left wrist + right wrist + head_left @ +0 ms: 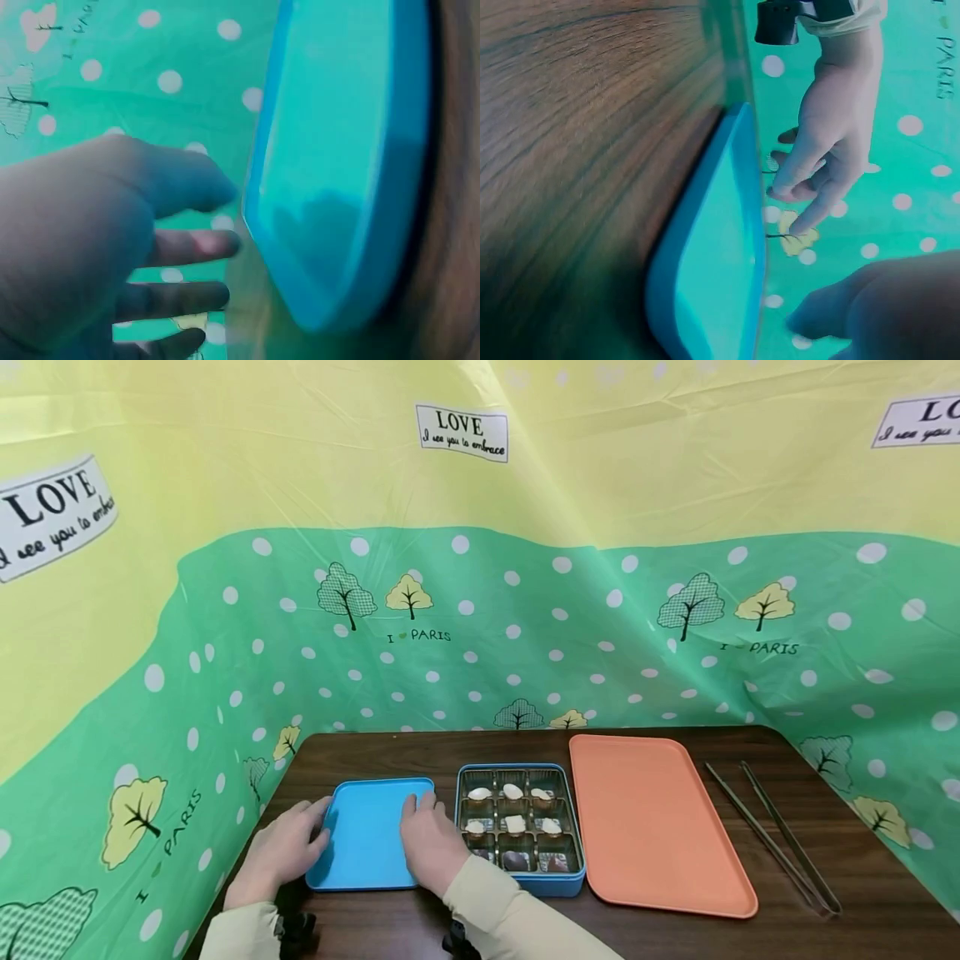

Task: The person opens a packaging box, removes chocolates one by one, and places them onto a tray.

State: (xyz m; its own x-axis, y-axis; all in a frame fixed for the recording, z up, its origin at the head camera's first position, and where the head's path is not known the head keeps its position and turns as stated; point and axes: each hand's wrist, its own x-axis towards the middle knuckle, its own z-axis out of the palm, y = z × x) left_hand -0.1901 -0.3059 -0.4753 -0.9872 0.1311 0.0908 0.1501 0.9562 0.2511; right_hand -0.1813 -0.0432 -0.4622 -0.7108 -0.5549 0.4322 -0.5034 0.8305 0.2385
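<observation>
From here I read "LOVE I see you to embrace" and "PARIS" on the backdrop (487, 652). The left hand (279, 850) and right hand (435, 847), relaxed and released, flank the blue lid (366, 839); I can't tell contact. Left of the compartment box (550, 885), it stretches lengthwise away from the person.

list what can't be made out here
Head view: near left corner of the divided box, hidden by right hand and sleeve.
Head view: what the white pieces are; too small.
Left wrist view: rest of the blue lid, cut by top edge.
Right wrist view: rest of right hand, cut by edges.
</observation>
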